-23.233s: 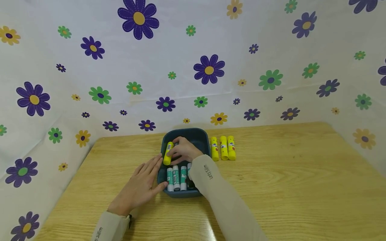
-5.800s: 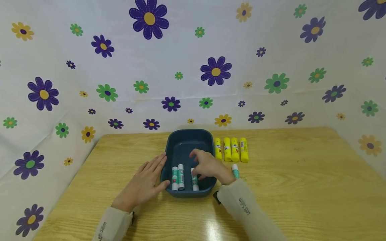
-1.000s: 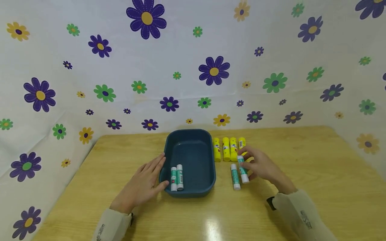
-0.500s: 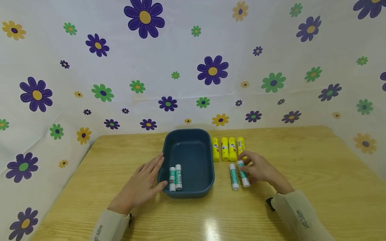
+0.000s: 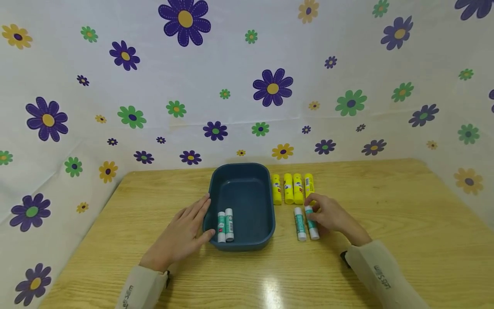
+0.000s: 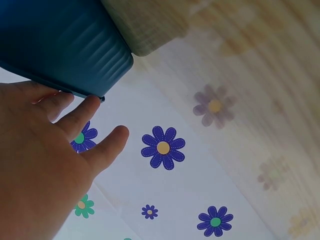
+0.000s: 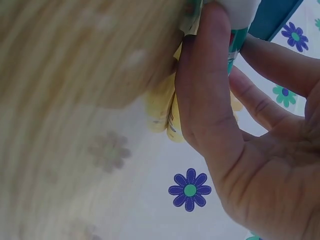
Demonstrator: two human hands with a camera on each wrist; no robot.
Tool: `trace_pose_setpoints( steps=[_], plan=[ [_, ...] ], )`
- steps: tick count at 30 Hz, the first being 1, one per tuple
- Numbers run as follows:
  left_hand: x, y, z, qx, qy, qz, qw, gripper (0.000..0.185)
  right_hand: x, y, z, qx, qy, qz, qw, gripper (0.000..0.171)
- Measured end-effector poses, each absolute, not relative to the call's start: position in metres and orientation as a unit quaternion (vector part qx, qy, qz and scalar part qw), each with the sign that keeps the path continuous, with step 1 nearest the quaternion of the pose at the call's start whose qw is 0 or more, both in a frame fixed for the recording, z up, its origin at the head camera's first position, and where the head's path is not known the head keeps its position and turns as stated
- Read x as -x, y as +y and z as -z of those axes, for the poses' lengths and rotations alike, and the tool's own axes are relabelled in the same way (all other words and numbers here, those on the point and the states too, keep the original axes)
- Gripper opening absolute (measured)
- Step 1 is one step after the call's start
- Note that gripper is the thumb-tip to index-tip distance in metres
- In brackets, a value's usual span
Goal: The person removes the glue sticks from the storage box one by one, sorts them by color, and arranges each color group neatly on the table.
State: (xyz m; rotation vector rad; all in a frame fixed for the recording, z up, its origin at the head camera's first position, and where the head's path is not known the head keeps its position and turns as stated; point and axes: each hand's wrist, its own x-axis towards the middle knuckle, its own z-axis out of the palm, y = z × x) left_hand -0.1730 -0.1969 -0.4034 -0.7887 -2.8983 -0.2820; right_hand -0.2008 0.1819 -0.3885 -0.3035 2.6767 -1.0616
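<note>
My right hand (image 5: pixel 333 216) pinches a green and white glue stick (image 5: pixel 313 231) upright-lying at the tabletop, its thumb and fingers around the upper part. Just left of it lies a second green glue stick (image 5: pixel 300 225). In the right wrist view, the held glue stick (image 7: pixel 238 47) shows between thumb and fingers, partly hidden. My left hand (image 5: pixel 177 236) rests straight fingers against the left rim of a dark blue plastic bin (image 5: pixel 247 204). Two more green glue sticks (image 5: pixel 229 225) lie side by side in its front left corner. The bin's outer wall (image 6: pixel 75 55) fills the left wrist view's upper left.
Several yellow glue sticks (image 5: pixel 298 189) lie in a row right of the bin, just beyond the green pair. The wooden table (image 5: pixel 386 223) meets a white flower-printed cloth (image 5: pixel 231 64) at the back.
Earlier, yellow and several green glue sticks were in the bin; the yellow ones and two green now lie outside. Lately my right hand lowered the held stick beside the other; the left stays put.
</note>
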Motion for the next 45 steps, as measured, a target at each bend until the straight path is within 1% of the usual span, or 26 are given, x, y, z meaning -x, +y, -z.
trace_pose_setpoints(
  steps=[9,13,31,36,41,45],
  plan=[
    [0.173,-0.197,0.405,0.259,-0.959,0.093,0.063,0.075,0.202,0.179,0.389,0.098,0.927,0.340,0.127,0.021],
    [0.173,-0.197,0.405,0.259,-0.959,0.094,0.063,0.075,0.203,0.181,0.388,0.094,0.925,0.343,0.131,0.025],
    [0.173,-0.197,0.403,0.255,-0.961,0.088,0.058,0.075,0.208,0.186,0.360,0.086,0.896,0.414,0.136,0.031],
    [0.173,-0.198,0.403,0.257,-0.960,0.089,0.068,0.076,0.209,0.172,0.347,0.111,0.879,0.445,0.131,0.031],
    [0.173,-0.198,0.403,0.257,-0.960,0.091,0.068,0.076,0.212,0.149,0.334,0.135,0.856,0.486,0.117,0.029],
    [0.174,-0.197,0.404,0.256,-0.960,0.095,0.065,0.076,0.214,0.128,0.330,0.141,0.834,0.520,0.119,0.031]
  ],
)
